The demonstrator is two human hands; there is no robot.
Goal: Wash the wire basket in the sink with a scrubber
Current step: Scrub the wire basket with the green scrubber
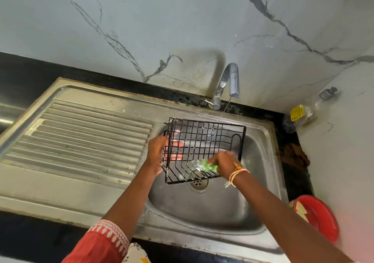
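Note:
A black wire basket (204, 141) is held tilted above the steel sink (202, 208), over the drain. My left hand (156, 151) grips its left side, fingers showing through the wires. My right hand (224, 164) holds a green scrubber (209, 166) pressed against the basket's lower wires, with some foam around it. A thin stream of water falls from the tap (230, 80) toward the basket's top rim.
A ribbed steel drainboard (85, 141) lies left of the bowl. On the black counter at right are a red bowl (319, 218), a brown cloth (295, 155) and a clear bottle with a yellow label (301, 113). The marble wall rises behind.

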